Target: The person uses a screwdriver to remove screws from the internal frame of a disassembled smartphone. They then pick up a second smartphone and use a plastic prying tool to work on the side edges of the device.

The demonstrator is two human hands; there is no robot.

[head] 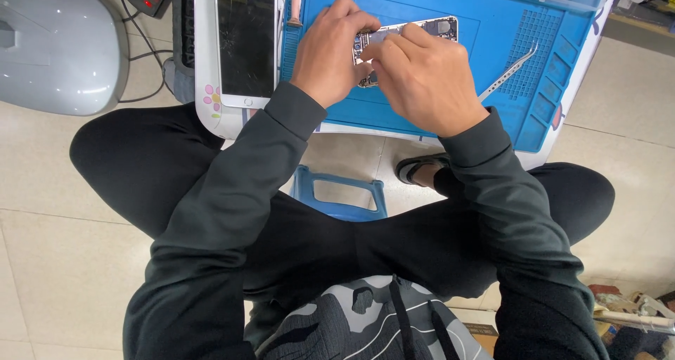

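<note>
A rectangular blue silicone work mat (436, 121) lies on a small white table (211, 114). On the mat sits an opened silver phone body with bare circuit boards (439, 28), and the 2 hands rest on it: left hand (330, 50) at its left end, right hand (422, 79) just beside, lower right. Right of them on the mat lie thin steel tweezers (510, 70). Left of the mat lies a white phone screen panel with black glass (245, 42). Further left, on the floor, sits a rounded grey plastic housing (56, 43). Below the table edge stands a blue plastic stool (339, 191).

Left of my fingers lies a white rectangular phone with a cracked, dark screen (245, 43), face up.
</note>
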